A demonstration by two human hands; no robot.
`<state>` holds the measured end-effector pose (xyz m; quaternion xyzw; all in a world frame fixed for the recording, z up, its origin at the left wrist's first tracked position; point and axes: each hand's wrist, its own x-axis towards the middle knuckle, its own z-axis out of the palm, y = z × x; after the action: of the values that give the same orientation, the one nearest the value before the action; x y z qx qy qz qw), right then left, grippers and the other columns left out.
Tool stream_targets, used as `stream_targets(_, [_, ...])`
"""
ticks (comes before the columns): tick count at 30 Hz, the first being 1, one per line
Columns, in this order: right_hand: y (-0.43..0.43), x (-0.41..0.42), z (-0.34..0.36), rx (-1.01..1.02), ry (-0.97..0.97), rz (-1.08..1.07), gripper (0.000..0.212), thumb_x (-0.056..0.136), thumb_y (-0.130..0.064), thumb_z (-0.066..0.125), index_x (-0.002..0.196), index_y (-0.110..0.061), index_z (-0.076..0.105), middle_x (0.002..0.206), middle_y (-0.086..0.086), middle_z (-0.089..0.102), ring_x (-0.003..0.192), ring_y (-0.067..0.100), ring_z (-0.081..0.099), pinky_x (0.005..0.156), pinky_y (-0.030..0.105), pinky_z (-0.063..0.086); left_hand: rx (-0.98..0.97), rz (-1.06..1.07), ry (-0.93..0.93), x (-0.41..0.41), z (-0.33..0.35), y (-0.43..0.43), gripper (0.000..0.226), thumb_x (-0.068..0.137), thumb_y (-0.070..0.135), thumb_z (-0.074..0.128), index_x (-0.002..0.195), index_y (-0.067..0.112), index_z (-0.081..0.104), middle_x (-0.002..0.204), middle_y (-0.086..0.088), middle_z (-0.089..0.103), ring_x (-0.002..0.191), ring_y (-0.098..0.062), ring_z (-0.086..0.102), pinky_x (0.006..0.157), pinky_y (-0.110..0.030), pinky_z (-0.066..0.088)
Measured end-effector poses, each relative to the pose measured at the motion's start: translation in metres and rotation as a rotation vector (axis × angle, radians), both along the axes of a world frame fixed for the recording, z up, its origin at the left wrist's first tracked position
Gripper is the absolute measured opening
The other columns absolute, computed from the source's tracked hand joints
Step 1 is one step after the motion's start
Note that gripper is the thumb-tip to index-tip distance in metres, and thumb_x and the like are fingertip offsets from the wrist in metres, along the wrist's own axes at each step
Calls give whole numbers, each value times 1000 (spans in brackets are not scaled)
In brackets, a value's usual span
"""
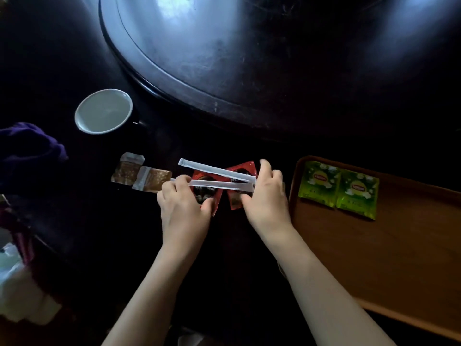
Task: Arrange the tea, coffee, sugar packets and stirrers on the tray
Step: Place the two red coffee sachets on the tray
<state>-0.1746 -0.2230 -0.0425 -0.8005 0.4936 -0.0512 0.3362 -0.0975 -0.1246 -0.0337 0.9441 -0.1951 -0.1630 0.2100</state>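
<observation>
Two green tea packets (338, 189) lie side by side at the far left corner of the brown tray (389, 258). Left of the tray, two red coffee packets (238, 171) lie on the dark table. Across them rest two white paper-wrapped stirrers (217, 171). My left hand (184, 208) pinches the left red packet and touches the left end of the nearer stirrer. My right hand (267, 196) grips the right red packet with the stirrers' right ends at its fingers. Two brown sugar packets (141, 176) lie further left, untouched.
A white-lined mug (103, 111) stands at the back left of the table. A purple cloth (30, 146) lies at the left edge. A large raised round turntable (274, 58) fills the back. White bags (17, 283) sit at the lower left.
</observation>
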Motion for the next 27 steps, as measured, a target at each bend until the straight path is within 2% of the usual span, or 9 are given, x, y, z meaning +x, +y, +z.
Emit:
stream_targets(7, [3, -10, 14, 117, -202, -41, 45, 80, -12, 65, 119, -19, 46, 106, 3, 65, 96, 20, 61, 84, 33, 51, -52, 45, 154, 23, 0, -3, 65, 78, 22, 78, 131, 6, 44, 119, -15, 60, 116, -31, 55, 98, -42, 47])
stream_targets(10, [-3, -21, 24, 155, -258, -70, 26, 78, -19, 68, 99, -12, 53, 89, 0, 64, 81, 17, 60, 66, 25, 49, -99, 68, 175, 24, 5, 0, 55, 81, 13, 73, 129, 11, 46, 105, -3, 63, 108, -26, 59, 85, -31, 47])
stream_targets(13, [-11, -36, 34, 195, -311, -45, 16, 80, -21, 66, 89, -11, 57, 77, -7, 62, 68, 4, 59, 53, 12, 44, -227, 111, 269, 19, 13, 4, 57, 81, 0, 70, 130, 17, 47, 83, 11, 55, 84, -15, 62, 62, -14, 43])
stream_targets(15, [-16, -49, 41, 209, -348, -38, 12, 82, -20, 64, 89, -13, 60, 75, -10, 62, 65, -2, 58, 54, 5, 42, -323, 145, 408, 13, 21, 7, 71, 79, -4, 73, 137, 22, 42, 91, 8, 57, 79, -8, 62, 65, -21, 52])
stream_targets(19, [-29, -77, 50, 232, -389, -94, 9, 87, -21, 56, 90, -15, 61, 80, -6, 67, 71, 3, 61, 58, 6, 43, -304, 138, 567, 8, 36, 13, 92, 71, 1, 80, 144, 33, 34, 110, -6, 66, 99, -25, 68, 91, -46, 56])
stream_targets(21, [-34, -91, 53, 298, -425, -135, 12, 90, -21, 51, 92, -17, 62, 83, -3, 69, 74, 5, 63, 62, 12, 47, -183, 8, 450, 3, 44, 14, 84, 76, 7, 78, 144, 33, 35, 114, -10, 67, 97, -22, 66, 87, -37, 54])
stream_targets(23, [-39, -105, 54, 351, -459, -168, 15, 92, -21, 47, 91, -19, 62, 84, -2, 69, 74, 4, 63, 64, 17, 48, -23, -173, 181, -4, 49, 12, 78, 83, 10, 71, 147, 31, 32, 98, -9, 69, 82, -21, 64, 71, -29, 47])
stream_targets(25, [-45, -119, 52, 362, -490, -189, 16, 91, -19, 47, 89, -21, 63, 82, -2, 69, 71, 2, 62, 60, 15, 47, 53, -275, -37, -12, 60, 7, 77, 84, 8, 66, 149, 31, 30, 98, -12, 69, 88, -31, 64, 72, -37, 45])
stream_targets(27, [-51, -135, 49, 336, -539, -246, 14, 89, -14, 51, 87, -20, 64, 78, -1, 68, 64, -1, 61, 55, 14, 45, 27, -293, -97, -7, 63, 3, 77, 83, 7, 66, 147, 30, 32, 105, -17, 70, 98, -38, 64, 81, -44, 48])
